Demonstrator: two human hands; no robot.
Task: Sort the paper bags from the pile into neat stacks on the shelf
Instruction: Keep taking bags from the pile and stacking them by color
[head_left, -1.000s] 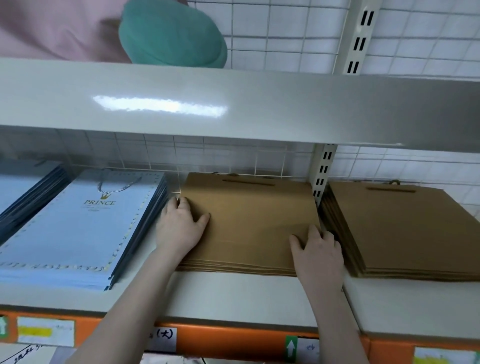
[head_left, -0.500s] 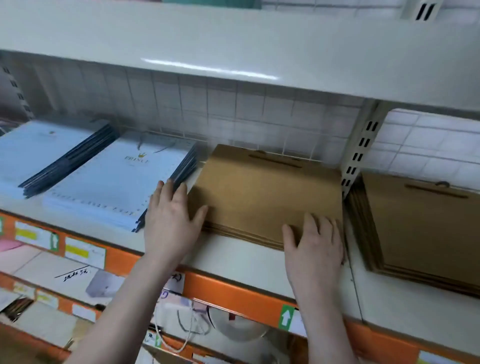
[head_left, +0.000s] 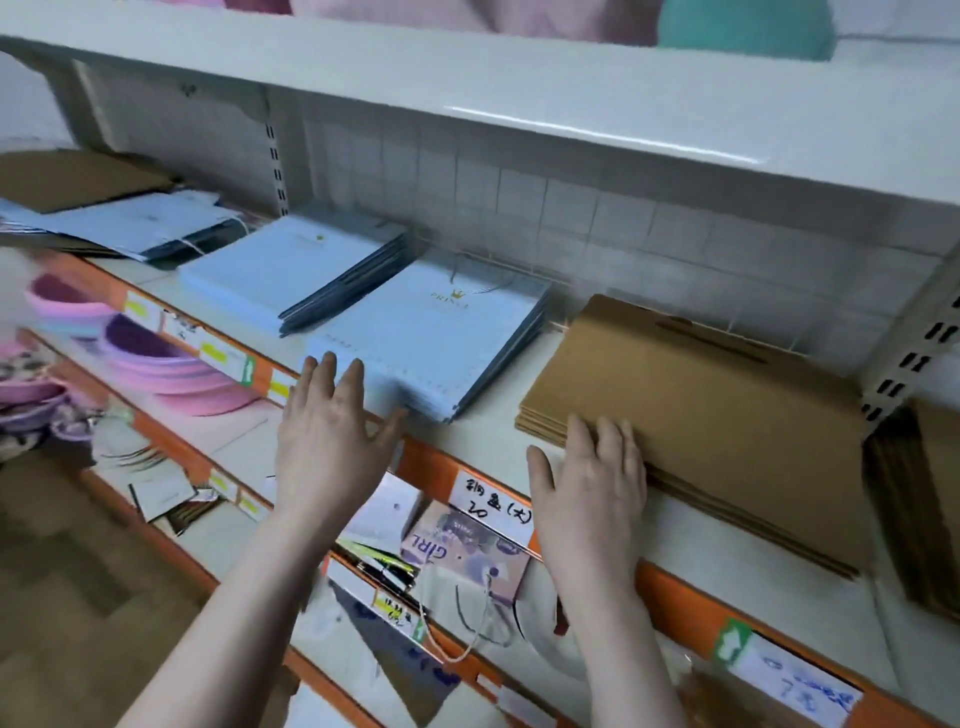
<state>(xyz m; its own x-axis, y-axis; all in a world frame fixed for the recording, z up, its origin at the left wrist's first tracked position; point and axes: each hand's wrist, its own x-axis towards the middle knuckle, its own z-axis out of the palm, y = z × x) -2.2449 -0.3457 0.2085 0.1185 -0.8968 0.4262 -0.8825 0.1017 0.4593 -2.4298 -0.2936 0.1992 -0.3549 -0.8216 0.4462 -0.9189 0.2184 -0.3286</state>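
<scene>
A brown stack (head_left: 701, 415) of flat paper bags is seen right of centre on the shelf (head_left: 498, 431), its near edge touched by the straight, close-set fingers of the right hand (head_left: 587, 483). The left hand (head_left: 327, 436) is held at lower centre with fingers spread and nothing gripped, just before the near corner of a blue stack (head_left: 436, 343). A second blue stack (head_left: 296, 270) is laid beside it, toward the upper left. A loose pile (head_left: 135, 223) of blue and brown bags is spread at far left. Pink bowls (head_left: 171, 364) are stored on the lower shelf at left.
</scene>
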